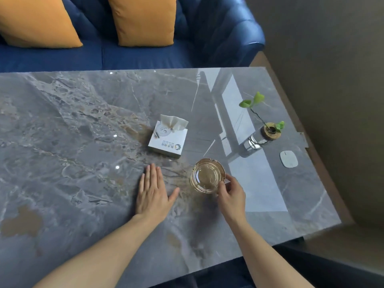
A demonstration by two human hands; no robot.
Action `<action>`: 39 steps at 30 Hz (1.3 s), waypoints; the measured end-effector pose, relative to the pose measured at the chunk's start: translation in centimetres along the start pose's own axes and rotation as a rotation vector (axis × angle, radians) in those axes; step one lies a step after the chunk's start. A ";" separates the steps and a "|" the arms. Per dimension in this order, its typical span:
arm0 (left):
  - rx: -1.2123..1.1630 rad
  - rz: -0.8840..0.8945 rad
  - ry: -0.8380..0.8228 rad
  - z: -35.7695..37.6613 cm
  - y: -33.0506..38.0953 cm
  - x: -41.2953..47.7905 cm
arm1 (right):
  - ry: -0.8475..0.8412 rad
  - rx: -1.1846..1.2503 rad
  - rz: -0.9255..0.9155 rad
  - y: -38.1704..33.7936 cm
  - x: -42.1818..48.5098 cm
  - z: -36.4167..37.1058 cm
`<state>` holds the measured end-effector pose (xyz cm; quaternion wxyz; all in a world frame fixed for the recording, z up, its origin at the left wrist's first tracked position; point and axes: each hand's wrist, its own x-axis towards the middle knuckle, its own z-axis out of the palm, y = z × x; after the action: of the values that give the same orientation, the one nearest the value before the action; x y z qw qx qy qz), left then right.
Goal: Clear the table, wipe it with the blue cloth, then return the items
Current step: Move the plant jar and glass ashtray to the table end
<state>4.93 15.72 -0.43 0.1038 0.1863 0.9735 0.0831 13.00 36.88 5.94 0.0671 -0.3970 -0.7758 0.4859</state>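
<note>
A round glass ashtray [207, 175] stands on the grey marble table [72, 132], right of centre. My right hand [230, 194] grips its near right rim with thumb and fingers. My left hand [152, 191] lies flat on the tabletop just left of the ashtray, fingers together, holding nothing. Behind the ashtray sits a white tissue box [168, 140] with a tissue sticking up. A glass bottle vase with a green sprig [262, 135] stands at the right. No blue cloth is in view.
A small white flat device [288, 159] lies near the table's right edge. A blue sofa [145, 57] with two orange cushions [143, 19] runs along the far side. The table's right corner borders a brownish floor [342, 100].
</note>
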 end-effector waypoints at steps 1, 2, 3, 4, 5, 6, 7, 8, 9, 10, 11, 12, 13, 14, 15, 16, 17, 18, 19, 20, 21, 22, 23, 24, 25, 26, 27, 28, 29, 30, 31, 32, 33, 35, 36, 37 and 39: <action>0.006 0.019 -0.002 0.2 1.0 0.0 | 0.023 0.001 0.008 0.5 0.3 -1.0; 0.009 0.034 -0.007 0.5 2.0 0.1 | 0.047 -0.003 0.014 1.1 0.8 -1.9; 0.010 0.041 -0.012 0.7 2.9 0.2 | 0.071 -0.009 0.022 1.6 1.2 -2.8; 0.010 0.045 -0.015 0.9 3.8 0.3 | 0.091 -0.010 0.034 2.1 1.7 -3.6; 0.011 0.050 -0.015 1.0 4.6 0.4 | 0.106 -0.008 0.049 2.5 2.2 -4.3; 0.015 0.059 -0.011 1.1 5.5 0.5 | 0.120 -0.003 0.062 2.9 2.7 -5.1; 0.022 0.067 -0.009 1.2 6.3 0.7 | 0.135 -0.001 0.073 3.2 3.2 -5.9; 0.027 0.069 -0.006 1.3 7.1 0.9 | 0.147 -0.001 0.080 3.5 3.7 -6.6; 0.029 0.067 -0.003 1.4 7.8 1.1 | 0.155 -0.003 0.086 3.8 4.2 -7.3; 0.030 0.061 0.001 1.6 8.5 1.4 | 0.161 -0.005 0.094 4.1 4.7 -8.0; 0.034 0.054 0.005 1.7 9.1 1.8 | 0.169 -0.005 0.100 4.4 5.3 -8.6; 0.045 0.046 0.006 1.9 9.5 2.1 | 0.181 -0.008 0.105 4.6 5.9 -9.1; 0.063 0.036 0.006 2.0 9.8 2.3 | 0.195 -0.016 0.109 4.9 6.5 -9.7; 0.078 0.026 0.007 2.1 10.0 2.4 | 0.208 -0.025 0.113 5.2 7.2 -10.2; 0.088 0.022 0.013 2.3 10.1 2.5 | 0.216 -0.031 0.121 5.4 7.8 -10.6; 0.091 0.021 0.021 2.4 10.1 2.5 | 0.222 -0.031 0.129 5.6 8.4 -11.0; 0.092 0.022 0.027 2.5 10.2 2.4 | 0.229 -0.025 0.137 5.7 9.0 -11.4; 0.096 0.023 0.030 2.6 10.2 2.4 | 0.235 -0.019 0.144 5.8 9.6 -11.7; 0.102 0.023 0.028 2.6 10.2 2.3 | 0.238 -0.012 0.148 5.9 10.1 -12.0; 0.110 0.020 0.024 2.6 10.3 2.4 | 0.238 -0.008 0.153 6.0 10.6 -12.2; 0.118 0.018 0.017 2.6 10.3 2.4 | 0.234 -0.003 0.159 6.0 11.0 -12.4; 0.126 0.016 0.009 2.6 10.3 2.4 | 0.229 0.000 0.164 6.0 11.4 -12.5; 0.135 0.014 0.002 2.5 10.3 2.4 | 0.224 0.003 0.168 6.0 11.8 -12.6; 0.139 0.013 -0.001 2.5 10.3 2.4 | 0.219 0.005 0.170 6.0 12.2 -12.7; 0.140 0.011 -0.001 2.5 10.3 2.4 | 0.216 0.005 0.171 6.0 12.5 -12.8; 0.141 0.009 -0.001 2.5 10.3 2.4 | 0.213 0.003 0.172 6.1 12.7 -12.9; 0.145 0.007 -0.002 2.5 10.3 2.5 | 0.210 0.000 0.172 6.2 12.9 -12.9; 0.146 0.006 -0.001 2.5 10.3 2.5 | 0.211 -0.002 0.171 6.2 13.1 -13.0; 0.145 0.003 -0.001 2.5 10.3 2.5 | 0.212 -0.004 0.171 6.4 13.2 -13.1; 0.144 -0.001 -0.004 2.5 10.3 2.5 | 0.214 -0.007 0.172 6.6 13.3 -13.2; 0.144 -0.005 -0.007 2.5 10.4 2.5 | 0.216 -0.006 0.175 6.8 13.4 -13.3; 0.145 -0.008 -0.008 2.5 10.4 2.6 | 0.216 -0.003 0.178 7.0 13.5 -13.4; 0.146 -0.009 -0.008 2.5 10.4 2.6 | 0.217 -0.001 0.180 7.1 13.6 -13.4; 0.144 -0.012 -0.007 2.5 10.4 2.6 | 0.215 0.003 0.184 7.4 13.7 -13.5; 0.140 -0.011 -0.005 2.5 10.4 2.6 | 0.213 0.004 0.183 7.4 13.8 -13.6; 0.137 -0.010 -0.001 2.6 10.4 2.6 | 0.208 0.001 0.180 7.5 13.9 -13.7; 0.132 -0.010 0.002 2.6 10.4 2.6 | 0.197 -0.011 0.168 7.7 13.9 -13.7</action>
<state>6.80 26.53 -1.27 0.0909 0.1879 0.9778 0.0183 14.53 57.60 2.94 0.0997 -0.5066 -0.7322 0.4441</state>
